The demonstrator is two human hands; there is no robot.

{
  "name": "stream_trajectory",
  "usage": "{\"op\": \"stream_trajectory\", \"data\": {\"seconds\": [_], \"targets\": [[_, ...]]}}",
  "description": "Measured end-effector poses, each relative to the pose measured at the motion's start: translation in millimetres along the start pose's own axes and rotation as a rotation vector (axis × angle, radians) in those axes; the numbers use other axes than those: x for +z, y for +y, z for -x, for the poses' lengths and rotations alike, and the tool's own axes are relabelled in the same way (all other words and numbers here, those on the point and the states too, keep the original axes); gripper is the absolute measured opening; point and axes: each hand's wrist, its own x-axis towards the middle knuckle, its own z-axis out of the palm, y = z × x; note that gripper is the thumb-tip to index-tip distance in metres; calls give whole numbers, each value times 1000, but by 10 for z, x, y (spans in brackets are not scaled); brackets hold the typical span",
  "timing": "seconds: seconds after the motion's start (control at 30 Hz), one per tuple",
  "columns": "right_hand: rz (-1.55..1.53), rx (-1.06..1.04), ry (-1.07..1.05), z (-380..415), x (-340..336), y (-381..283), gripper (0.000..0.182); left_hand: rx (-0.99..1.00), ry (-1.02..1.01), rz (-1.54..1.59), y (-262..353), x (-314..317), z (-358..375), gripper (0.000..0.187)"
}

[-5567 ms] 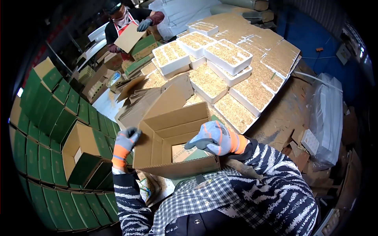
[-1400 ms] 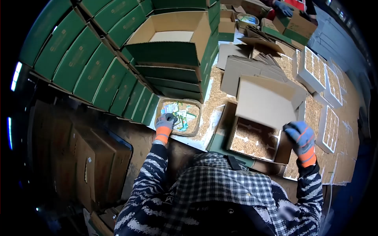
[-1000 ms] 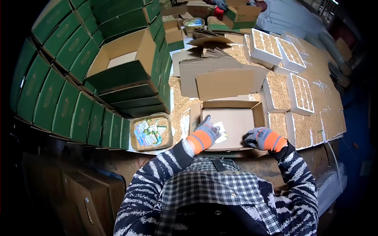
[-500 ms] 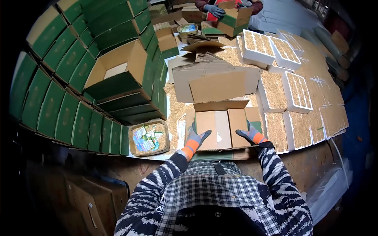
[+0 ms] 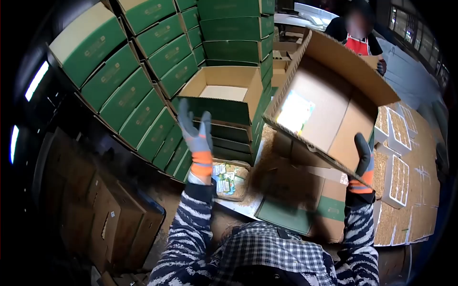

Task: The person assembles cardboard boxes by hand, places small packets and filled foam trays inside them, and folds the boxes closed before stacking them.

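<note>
The cardboard box (image 5: 329,90), down on the table half a second ago between both gloves, is now up in the air, tilted, its open side turned toward the wearer. The right hand (image 5: 365,159) grips its near right edge, thumb inside the wall, the other fingers mostly hidden behind. The left hand (image 5: 195,133) has let go: its fingers are spread, holding nothing, before the stacked green boxes (image 5: 164,59) on the left. The load therefore seems to rest on the right hand alone. A leaflet (image 5: 296,110) lies on the box's floor; beneath, flattened cardboard (image 5: 286,214) lies on the near table, right of a basket of leaflets (image 5: 245,177)
</note>
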Motion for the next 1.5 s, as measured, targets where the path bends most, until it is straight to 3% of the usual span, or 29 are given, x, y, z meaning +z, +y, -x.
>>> {"op": "stream_trajectory", "data": {"seconds": [0.03,0.07,0.1,0.13,0.2,0.27,0.33,0.37,0.43,0.47,0.5,0.57,0.63,0.67,0.7,0.73,0.83,0.9,0.97,1.0,1.03,1.07,1.13,1.2,1.23,1.3,1.33,1.43,1.5], "targets": [[248,38,-55,-165,384,-409,37,-5,151,-110,-287,-122,-205,74],[168,-136,-49,-353,632,-274,33,-60,147,-25,-536,-201,-339,73],[55,-77,-73,-498,908,-354,37,-115,140,63,-809,-288,-428,72],[52,-109,-85,-700,1090,-112,38,-212,-2,-87,-1181,-434,-485,73],[-334,98,-28,-778,1810,-270,62,-309,-27,-99,-1591,-509,-422,73],[-505,267,-1,-850,2413,-117,93,-414,-61,-119,-1859,-631,-449,74],[-298,364,-147,-949,2843,321,99,-417,-219,-190,-1890,-742,-485,80],[-94,635,-420,-848,2832,86,98,-373,-283,-182,-1810,-743,-488,82],[-65,595,-643,-1002,2592,180,82,-244,-84,-217,-1904,-680,-356,84],[235,-7,-783,-1125,2297,471,76,-169,14,-107,-1789,-590,-230,84],[291,39,-716,-1022,2057,495,67,-97,115,6,-1520,-479,-99,84],[465,67,-542,-725,1496,604,62,106,69,-591,-671,-303,415,69],[1002,-185,-386,-137,753,1129,71,154,-532,-241,-301,-120,1102,62],[1159,-143,-356,330,469,1352,77,288,-754,-192,-220,31,1396,49],[1312,-104,-326,833,253,1424,84,194,-1021,-148,-139,218,1660,55],[1318,49,-447,1308,172,1324,93,190,-1199,-147,-202,410,1943,62],[1321,118,-878,2568,195,1168,91,137,-1399,-231,-633,823,2709,78],[1206,21,-960,2857,227,1238,86,134,-1508,-395,-779,1034,2939,80],[1343,-329,-985,3004,150,1388,81,97,-1577,-387,-874,1201,2994,83],[1047,-76,-978,2760,96,1140,84,149,-1680,-506,-786,1283,2902,85],[1019,34,-835,2488,53,813,87,204,-1776,-634,-712,1355,2781,86],[1027,39,-613,2283,-43,686,89,193,-1852,-572,-680,1428,2625,86],[1125,-90,-240,1779,-248,231,84,145,-1845,-496,-208,1600,2059,72],[1275,-215,-84,1339,-411,-310,80,219,-1771,-363,442,1621,1538,56],[1344,-245,-64,1216,-470,-466,74,405,-1641,-288,605,1578,1439,47],[1410,-257,-125,1151,-531,-385,68,566,-1549,-265,797,1538,1402,47],[1395,-214,-149,1218,-499,-317,61,583,-1553,-244,830,1498,1412,47],[1313,-439,-127,1479,-684,-188,49,557,-1626,-220,862,1566,1437,49],[1218,-545,-185,1528,-790,-225,40,419,-1703,-177,667,1638,1371,50]]}}
